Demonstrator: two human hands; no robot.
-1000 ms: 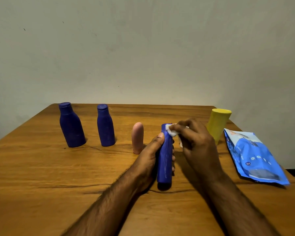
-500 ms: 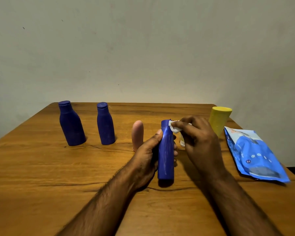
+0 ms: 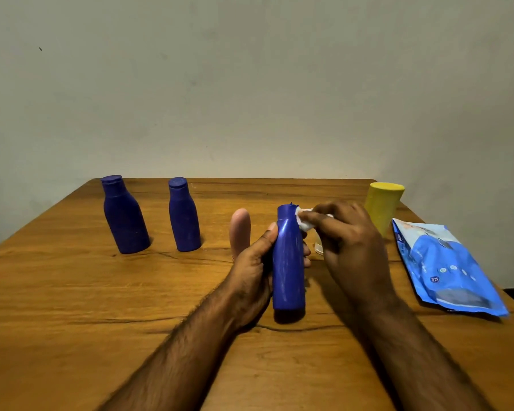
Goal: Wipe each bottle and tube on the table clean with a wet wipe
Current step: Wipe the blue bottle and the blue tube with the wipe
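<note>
My left hand (image 3: 254, 262) grips a tall blue bottle (image 3: 288, 262) around its middle, holding it upright just above the wooden table (image 3: 72, 307). My right hand (image 3: 350, 247) pinches a small white wet wipe (image 3: 304, 222) against the bottle's neck, just under its cap. Two dark blue bottles (image 3: 125, 218) (image 3: 183, 216) stand upright at the back left. A pink tube (image 3: 240, 229) stands behind my left hand. A yellow container (image 3: 382, 206) stands at the back right. A small pale object (image 3: 319, 247) shows behind my right hand, mostly hidden.
A blue wet wipe packet (image 3: 445, 268) lies flat on the table's right side, close to the edge. A plain wall rises behind the table's far edge. Bare wood spreads across the left and the near part of the table.
The bottle has been lifted a little and stood more upright. My right hand has shifted the wipe from the cap's top down to the neck on the right side.
</note>
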